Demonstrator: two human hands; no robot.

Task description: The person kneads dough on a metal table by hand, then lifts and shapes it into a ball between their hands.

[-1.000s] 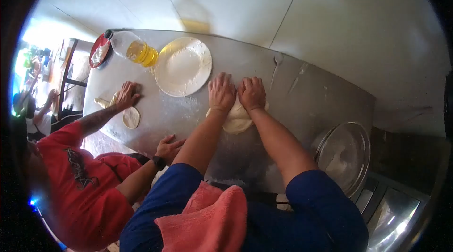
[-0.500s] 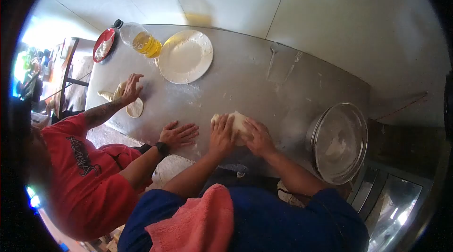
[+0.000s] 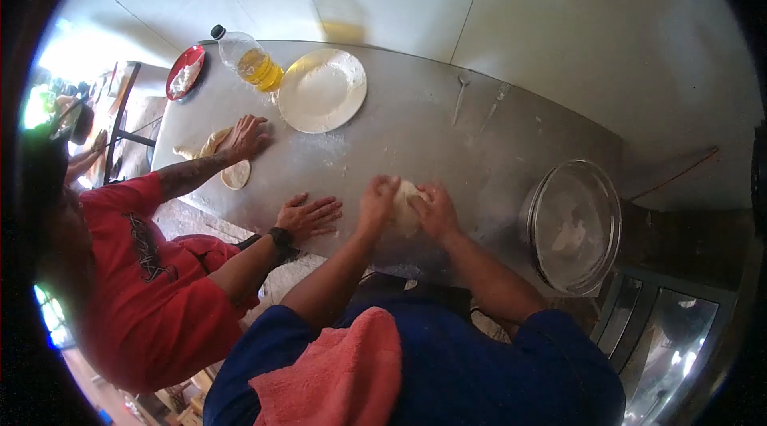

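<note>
A pale lump of dough lies on the metal table in front of me, between my two hands. My left hand is curled around its left side. From the other side, my right hand grips the dough with bent fingers and thumb. Part of the lump is hidden beneath the fingers.
At my left a co-worker in a red shirt leans over more dough. Farther back stand a white plate, a bottle of yellow oil and a red plate. A spoon and round sieve are rightward.
My hands have gone from lying flat over the dough to gripping its two sides, and the dough looks more gathered. The co-worker's far hand has shifted slightly right.
</note>
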